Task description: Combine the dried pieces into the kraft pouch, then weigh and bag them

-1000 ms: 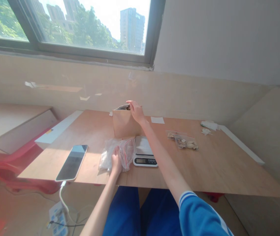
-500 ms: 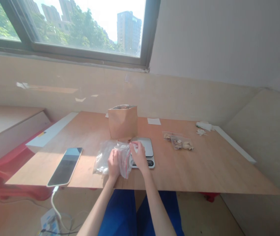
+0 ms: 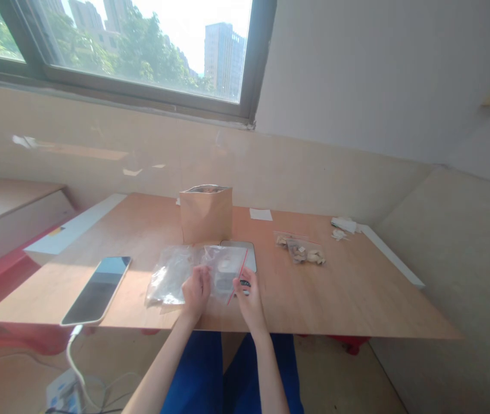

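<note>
left hand [image 3: 196, 292] bunched on clear bag [image 3: 227, 260], right hand [image 3: 248, 292] pinching its red-striped edge. bag near middle of table's [image 3: 348, 299] front edge, partly over scale [image 3: 251, 261]. open brown pouch [image 3: 205, 217] upright behind, toward back edge. phone [image 3: 98, 290] near front left corner.

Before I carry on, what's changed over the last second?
The right hand left the paper bag, came down nearer the person and now pinches the red edge of the clear bag; that bag now overlaps the scale in view. The left hand stays on the clear bag. Paper bag, phone and filled packets stayed put.
</note>
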A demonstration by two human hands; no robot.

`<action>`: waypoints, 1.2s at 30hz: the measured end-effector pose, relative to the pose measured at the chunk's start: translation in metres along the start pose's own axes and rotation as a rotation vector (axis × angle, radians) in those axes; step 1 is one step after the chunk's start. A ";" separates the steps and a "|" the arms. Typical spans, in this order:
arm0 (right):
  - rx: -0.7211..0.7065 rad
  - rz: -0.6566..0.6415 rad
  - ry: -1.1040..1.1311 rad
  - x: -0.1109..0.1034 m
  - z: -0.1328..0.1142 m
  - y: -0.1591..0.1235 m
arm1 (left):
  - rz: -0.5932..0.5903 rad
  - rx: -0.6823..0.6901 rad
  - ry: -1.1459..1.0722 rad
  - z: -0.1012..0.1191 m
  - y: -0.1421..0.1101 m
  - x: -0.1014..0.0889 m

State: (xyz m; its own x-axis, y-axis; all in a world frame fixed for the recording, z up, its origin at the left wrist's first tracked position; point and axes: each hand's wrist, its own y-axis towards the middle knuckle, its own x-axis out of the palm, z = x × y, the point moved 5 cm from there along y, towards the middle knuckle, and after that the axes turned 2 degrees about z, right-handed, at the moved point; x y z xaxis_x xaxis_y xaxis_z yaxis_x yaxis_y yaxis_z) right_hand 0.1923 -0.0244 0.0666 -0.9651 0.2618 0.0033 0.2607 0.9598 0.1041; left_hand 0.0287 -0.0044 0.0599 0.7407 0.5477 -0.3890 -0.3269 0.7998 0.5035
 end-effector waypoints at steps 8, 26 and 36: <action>0.116 -0.425 0.054 0.021 -0.006 -0.012 | -0.059 -0.118 0.011 0.034 0.025 -0.024; -0.283 0.378 -0.882 -0.123 0.031 0.123 | 0.022 -0.021 0.589 -0.014 0.040 -0.054; -0.278 0.417 -0.861 -0.146 0.025 0.121 | -0.391 -0.043 0.696 -0.044 0.006 0.009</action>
State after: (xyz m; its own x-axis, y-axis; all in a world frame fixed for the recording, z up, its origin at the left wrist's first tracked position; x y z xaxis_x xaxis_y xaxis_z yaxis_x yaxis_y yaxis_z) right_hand 0.3658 0.0560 0.0537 -0.4228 0.6622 -0.6186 0.4538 0.7456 0.4880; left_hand 0.0075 0.0158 0.0256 0.2750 0.2421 -0.9305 -0.1523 0.9665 0.2064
